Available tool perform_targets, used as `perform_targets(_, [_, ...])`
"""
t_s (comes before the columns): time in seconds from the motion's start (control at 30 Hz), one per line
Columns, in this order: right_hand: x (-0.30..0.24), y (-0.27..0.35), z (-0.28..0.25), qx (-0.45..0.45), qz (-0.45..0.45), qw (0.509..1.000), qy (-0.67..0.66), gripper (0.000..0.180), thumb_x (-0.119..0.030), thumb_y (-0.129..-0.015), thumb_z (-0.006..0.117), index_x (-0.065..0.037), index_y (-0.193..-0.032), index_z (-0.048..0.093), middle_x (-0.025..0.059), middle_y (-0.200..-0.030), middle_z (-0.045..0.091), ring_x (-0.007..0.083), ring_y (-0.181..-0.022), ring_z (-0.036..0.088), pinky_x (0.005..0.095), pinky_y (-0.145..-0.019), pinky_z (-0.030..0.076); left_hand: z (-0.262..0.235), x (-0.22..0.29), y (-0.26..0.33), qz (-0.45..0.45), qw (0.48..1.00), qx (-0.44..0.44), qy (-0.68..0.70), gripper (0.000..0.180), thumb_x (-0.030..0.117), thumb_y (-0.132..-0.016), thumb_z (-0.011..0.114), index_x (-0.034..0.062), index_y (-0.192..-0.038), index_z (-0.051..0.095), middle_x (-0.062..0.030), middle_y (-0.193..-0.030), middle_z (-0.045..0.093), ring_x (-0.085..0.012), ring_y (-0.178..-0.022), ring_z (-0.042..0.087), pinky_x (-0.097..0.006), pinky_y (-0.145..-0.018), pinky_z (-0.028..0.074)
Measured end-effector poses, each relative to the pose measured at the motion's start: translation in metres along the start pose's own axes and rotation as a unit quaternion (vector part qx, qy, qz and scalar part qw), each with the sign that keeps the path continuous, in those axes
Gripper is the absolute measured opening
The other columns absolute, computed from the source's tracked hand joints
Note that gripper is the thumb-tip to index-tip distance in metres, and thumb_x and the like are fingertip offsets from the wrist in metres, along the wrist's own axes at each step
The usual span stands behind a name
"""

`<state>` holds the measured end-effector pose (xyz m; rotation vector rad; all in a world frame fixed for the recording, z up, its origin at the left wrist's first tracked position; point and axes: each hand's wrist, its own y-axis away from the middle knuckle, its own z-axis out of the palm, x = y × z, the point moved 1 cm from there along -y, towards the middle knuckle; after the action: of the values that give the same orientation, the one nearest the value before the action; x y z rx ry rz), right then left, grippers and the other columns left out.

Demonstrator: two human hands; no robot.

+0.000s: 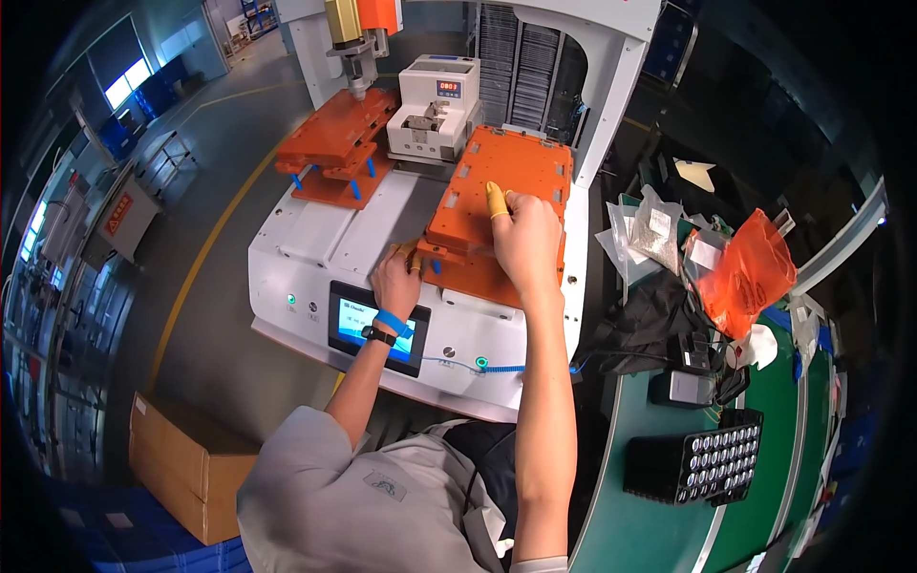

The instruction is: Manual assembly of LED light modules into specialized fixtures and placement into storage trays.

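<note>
An orange flat fixture (506, 172) with metal clips along its edges lies on the right side of the white bench machine (382, 210). My right hand (527, 244) is over its near right part, fingers curled and a yellow finger cot on one digit. What those fingers hold, if anything, is hidden. At the fixture's near left corner is my left hand (394, 282), its fingers bent around the edge beside a blue post (436, 266). A blue wrist strap (392, 322) and a dark watch (379, 335) are on my left wrist.
A second orange fixture (334, 134) on blue posts sits under a screwdriver head (358, 67). Between the fixtures stands a white screw feeder (435, 107). A lit touchscreen (353, 320) is in front. Bags, an orange bag (750, 272) and a black tray (697, 463) lie right.
</note>
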<state>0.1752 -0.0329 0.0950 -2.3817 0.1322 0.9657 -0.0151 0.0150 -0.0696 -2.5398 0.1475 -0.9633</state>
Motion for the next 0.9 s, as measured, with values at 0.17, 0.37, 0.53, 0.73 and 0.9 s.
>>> perform_targets(0.17, [-0.001, 0.0, 0.001, -0.004, 0.008, 1.0, -0.016, 0.022, -0.012, -0.089, 0.062, 0.003, -0.073, 0.068, 0.0254, -0.066, 0.062, 0.0442, -0.068, 0.064, 0.0511, -0.066, 0.05, 0.002, -0.003, 0.0, 0.008, 1.0, 0.008, -0.001, 0.018, 0.008, -0.089, 0.07, -0.0003, -0.105, 0.07, -0.0228, -0.11, 0.069, -0.0441, -0.096, 0.066, -0.052, -0.081, 0.054])
perform_targets(0.37, [0.002, -0.001, 0.002, 0.004, 0.01, 1.0, -0.021, 0.022, -0.012, -0.089, 0.062, 0.002, -0.074, 0.069, 0.0246, -0.066, 0.063, 0.044, -0.068, 0.064, 0.0507, -0.066, 0.051, 0.002, -0.005, -0.001, -0.014, 1.0, -0.003, 0.0, 0.019, 0.003, -0.088, 0.065, -0.0029, -0.106, 0.069, -0.0237, -0.101, 0.071, -0.0445, -0.094, 0.067, -0.053, -0.083, 0.053])
perform_targets(0.53, [0.0, 0.0, 0.002, -0.008, 0.016, 1.0, -0.019, 0.023, -0.013, -0.09, 0.063, 0.002, -0.075, 0.069, 0.0245, -0.066, 0.062, 0.0442, -0.068, 0.063, 0.0505, -0.066, 0.051, 0.006, -0.011, 0.001, -0.003, 0.999, 0.032, 0.03, 0.021, 0.004, -0.089, 0.061, -0.0053, -0.107, 0.069, -0.0268, -0.096, 0.071, -0.0454, -0.091, 0.067, -0.055, -0.083, 0.052])
perform_targets(0.73, [-0.004, 0.0, -0.002, -0.001, 0.01, 1.0, 0.005, 0.023, -0.013, -0.09, 0.064, 0.002, -0.074, 0.07, 0.0245, -0.065, 0.062, 0.044, -0.068, 0.064, 0.0509, -0.066, 0.05, 0.008, -0.013, 0.0, 0.004, 0.999, 0.031, 0.017, 0.022, 0.007, -0.091, 0.061, -0.0046, -0.108, 0.069, -0.0263, -0.094, 0.071, -0.0455, -0.089, 0.067, -0.055, -0.081, 0.052])
perform_targets(0.9, [0.001, 0.001, -0.001, 0.012, -0.004, 1.0, -0.004, 0.026, -0.013, -0.092, 0.062, 0.004, -0.072, 0.066, 0.0224, -0.061, 0.059, 0.0401, -0.06, 0.062, 0.0477, -0.061, 0.049, 0.003, -0.005, 0.001, -0.001, 1.0, 0.021, 0.016, 0.021, 0.007, -0.091, 0.062, -0.0037, -0.107, 0.069, -0.0253, -0.094, 0.071, -0.0456, -0.088, 0.067, -0.054, -0.078, 0.052])
